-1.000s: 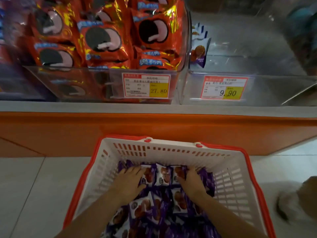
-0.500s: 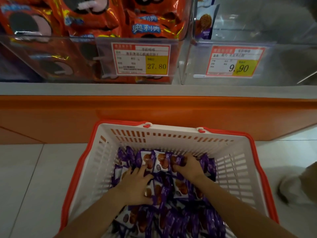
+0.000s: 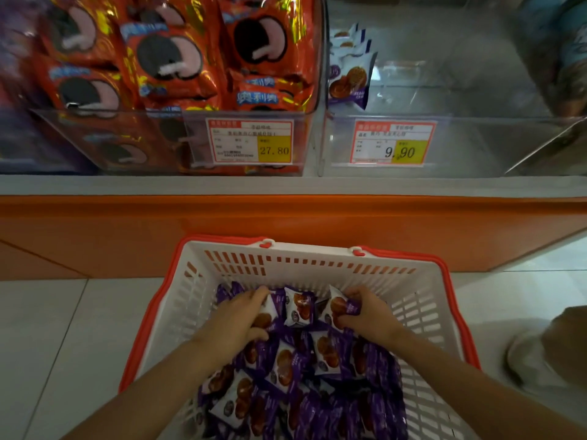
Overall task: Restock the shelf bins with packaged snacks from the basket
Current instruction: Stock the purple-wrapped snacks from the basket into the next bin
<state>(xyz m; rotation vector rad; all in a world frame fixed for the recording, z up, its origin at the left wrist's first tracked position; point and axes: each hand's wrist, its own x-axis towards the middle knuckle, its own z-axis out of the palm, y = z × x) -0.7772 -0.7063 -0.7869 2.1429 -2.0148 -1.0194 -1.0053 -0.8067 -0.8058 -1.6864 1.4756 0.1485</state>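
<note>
The left hand point(image 3: 241, 322) is curled round some purple snack packs point(image 3: 327, 354), and one more is pinched by the right hand point(image 3: 368, 315), low in the white basket point(image 3: 413, 296) at 6 o'clock. The almost empty clear bin point(image 3: 460, 147) is up at 1 o'clock. The packs look slippery, so some could be dropped on the way up, or put in the red-pack bin point(image 3: 127, 138) at 11 o'clock by mistake.

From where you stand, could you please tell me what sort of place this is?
Most likely a shop's snack aisle: clear plastic shelf bins carry printed price labels, and a white orange-rimmed shopping basket holds purple snack packets.
</note>
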